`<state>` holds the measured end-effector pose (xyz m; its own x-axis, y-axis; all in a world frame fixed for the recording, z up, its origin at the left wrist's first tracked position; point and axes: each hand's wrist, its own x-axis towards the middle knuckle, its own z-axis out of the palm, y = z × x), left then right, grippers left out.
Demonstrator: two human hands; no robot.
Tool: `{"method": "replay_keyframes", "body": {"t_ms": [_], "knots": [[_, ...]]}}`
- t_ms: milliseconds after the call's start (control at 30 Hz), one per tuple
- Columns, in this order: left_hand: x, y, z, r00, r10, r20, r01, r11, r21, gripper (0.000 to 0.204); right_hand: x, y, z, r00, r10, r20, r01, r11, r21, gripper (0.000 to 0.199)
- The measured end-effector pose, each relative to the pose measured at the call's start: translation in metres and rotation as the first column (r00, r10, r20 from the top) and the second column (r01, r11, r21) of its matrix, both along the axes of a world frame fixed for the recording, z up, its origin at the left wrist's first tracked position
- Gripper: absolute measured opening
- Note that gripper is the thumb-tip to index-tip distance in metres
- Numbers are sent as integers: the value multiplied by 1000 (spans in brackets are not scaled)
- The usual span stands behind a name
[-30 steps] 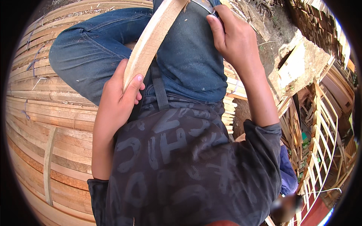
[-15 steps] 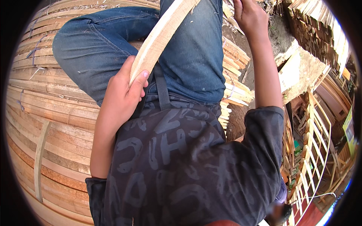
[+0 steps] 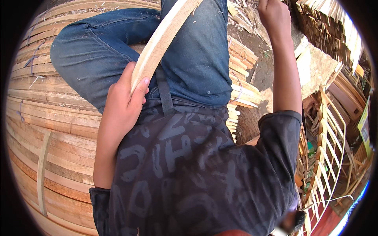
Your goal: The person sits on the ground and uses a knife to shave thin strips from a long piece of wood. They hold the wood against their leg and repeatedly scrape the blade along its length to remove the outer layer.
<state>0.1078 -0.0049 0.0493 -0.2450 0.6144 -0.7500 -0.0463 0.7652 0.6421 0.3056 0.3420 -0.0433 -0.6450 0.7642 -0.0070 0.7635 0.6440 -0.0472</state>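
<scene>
The left hand [image 3: 124, 104] is closed around the lower end of a curved wooden strip [image 3: 163, 37], which rises across the jeans [image 3: 197, 55]. The right hand [image 3: 273, 13], right of the strip, is fisted; what it holds cannot be told. Stacked wooden slats [image 3: 47, 129] lie left of the strip.

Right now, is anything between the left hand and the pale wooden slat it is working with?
Nothing visible. The left hand already has its grip on the long pale curved wooden slat, thumb against its lower end, over the blue jeans. The right hand is raised near the top edge; whether it touches the slat cannot be told.
</scene>
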Motion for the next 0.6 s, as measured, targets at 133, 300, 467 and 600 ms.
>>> {"method": "replay_keyframes", "body": {"t_ms": [133, 300, 467, 600], "knots": [[-3, -12, 4, 1000, -17, -15, 16, 1000, -18, 26, 68, 65, -14, 943, -311, 117, 313, 950, 0, 43], [-5, -1, -2, 1000, -27, 8, 27, 1000, 11, 26, 67, -15, -15, 911, -394, -124, 352, 898, -265, 38], [-6, 31, -13, 998, -14, 64, 9, 997, 82, 27, 26, -121, -8, 813, -358, -459, 149, 890, -430, 23], [-12, 49, -28, 987, -50, 150, 32, 992, 121, 29, -15, -165, 20, 836, -140, -531, -99, 913, -396, 19]]}}
